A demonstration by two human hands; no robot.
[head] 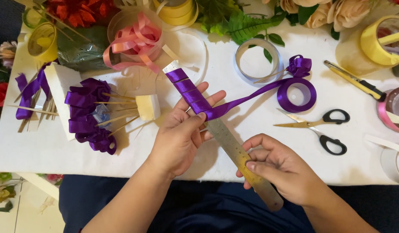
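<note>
Both hands [182,133] (fingers curled) on ruler [234,146]

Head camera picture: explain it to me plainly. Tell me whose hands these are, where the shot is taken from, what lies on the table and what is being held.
There is no machine here. One camera, worn on a person's head, looks down at that person's own two bare hands over a white table.

The right hand grips the lower end of a metal ruler. The left hand pinches purple ribbon against the ruler, where it is wound in several turns. The ribbon runs on to a purple spool.

Also on the table: black-handled scissors, a yellow and black utility knife, finished purple ribbon bows on thin wooden sticks, a foam block, a tub of pink ribbon, yellow ribbon rolls, and artificial flowers and leaves along the far edge.
</note>
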